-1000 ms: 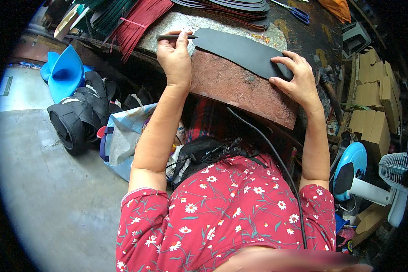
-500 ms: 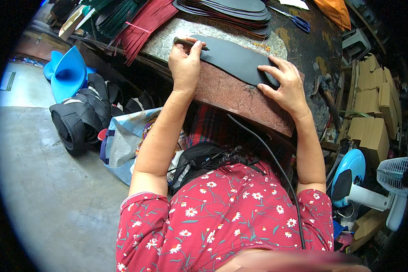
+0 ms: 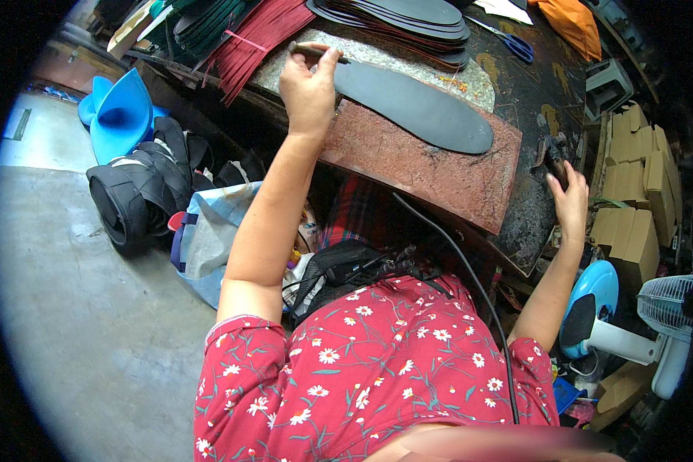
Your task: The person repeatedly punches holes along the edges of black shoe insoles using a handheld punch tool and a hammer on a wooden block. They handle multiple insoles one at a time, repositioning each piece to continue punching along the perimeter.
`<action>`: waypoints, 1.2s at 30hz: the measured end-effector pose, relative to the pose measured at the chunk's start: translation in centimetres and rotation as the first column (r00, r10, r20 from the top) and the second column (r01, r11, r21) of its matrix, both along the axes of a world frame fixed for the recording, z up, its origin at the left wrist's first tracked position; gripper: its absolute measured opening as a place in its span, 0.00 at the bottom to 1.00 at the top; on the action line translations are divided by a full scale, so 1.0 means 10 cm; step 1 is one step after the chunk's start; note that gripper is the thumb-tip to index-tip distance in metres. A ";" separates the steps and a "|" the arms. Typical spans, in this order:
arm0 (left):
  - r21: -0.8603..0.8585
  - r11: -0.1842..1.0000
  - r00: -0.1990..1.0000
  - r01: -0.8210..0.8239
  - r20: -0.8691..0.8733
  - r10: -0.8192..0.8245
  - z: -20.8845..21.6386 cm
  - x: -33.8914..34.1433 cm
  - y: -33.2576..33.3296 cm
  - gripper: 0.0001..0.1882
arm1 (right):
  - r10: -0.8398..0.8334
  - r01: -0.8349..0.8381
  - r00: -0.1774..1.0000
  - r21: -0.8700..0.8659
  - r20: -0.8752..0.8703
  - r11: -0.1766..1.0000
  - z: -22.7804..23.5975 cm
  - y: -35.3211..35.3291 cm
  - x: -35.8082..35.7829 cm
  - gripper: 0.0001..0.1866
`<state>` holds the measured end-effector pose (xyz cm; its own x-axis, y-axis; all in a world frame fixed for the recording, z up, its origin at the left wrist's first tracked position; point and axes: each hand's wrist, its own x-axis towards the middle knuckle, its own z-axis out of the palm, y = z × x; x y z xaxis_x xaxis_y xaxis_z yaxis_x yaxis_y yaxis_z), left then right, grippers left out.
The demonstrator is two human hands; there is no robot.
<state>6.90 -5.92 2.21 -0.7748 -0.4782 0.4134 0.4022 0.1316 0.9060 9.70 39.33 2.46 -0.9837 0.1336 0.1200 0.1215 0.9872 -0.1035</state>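
A dark grey shoe-sole piece (image 3: 420,106) lies flat across a reddish-brown block (image 3: 408,158) on the workbench. My left hand (image 3: 309,91) is closed around a short dark rod-like punch (image 3: 309,50), its narrower tip over the sole piece's left end. Off the block's right side, my right hand (image 3: 570,204) has its fingers wrapped round the handle of a hammer (image 3: 553,158). The hammer's head rests at the dark bench top, partly hard to make out.
Stacked dark soles (image 3: 408,27) and a bundle of red strips (image 3: 258,42) lie at the back. Blue-handled scissors (image 3: 516,48) rest at the far right. Cardboard boxes (image 3: 627,227) and a fan (image 3: 664,308) stand right. Black rolled pieces (image 3: 142,192) and a bag (image 3: 212,231) sit left.
My right hand has left the sole piece's right end and moved right to take hold of the hammer. My left hand keeps the punch at the sole's left end.
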 end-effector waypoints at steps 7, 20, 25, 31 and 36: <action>0.215 0.975 0.991 0.061 0.100 -0.084 -0.03 -0.17 -0.06 0.05 | -0.147 0.053 0.981 -0.556 -0.125 0.829 -0.09 -0.01 0.11 0.25; -0.157 0.983 0.977 0.093 0.203 -0.060 -0.11 -0.24 0.25 0.06 | 0.342 -0.466 0.884 -0.522 -0.320 0.715 0.40 -1.39 0.14 0.20; 0.041 0.994 0.965 0.105 0.238 -0.112 -0.13 -0.25 0.24 0.07 | 0.420 -0.643 0.745 -0.386 -0.518 0.662 0.68 -1.63 -0.03 0.20; -0.744 0.663 0.991 -0.083 0.006 0.130 -0.05 -0.25 0.39 0.11 | 0.325 -0.831 0.509 -0.356 -0.797 0.428 0.97 -1.84 -0.10 0.22; -0.830 0.539 0.980 -0.143 -0.041 0.197 -0.09 -0.24 0.52 0.08 | 0.337 -0.487 0.860 -0.421 -0.382 0.766 0.60 -1.95 -0.17 0.21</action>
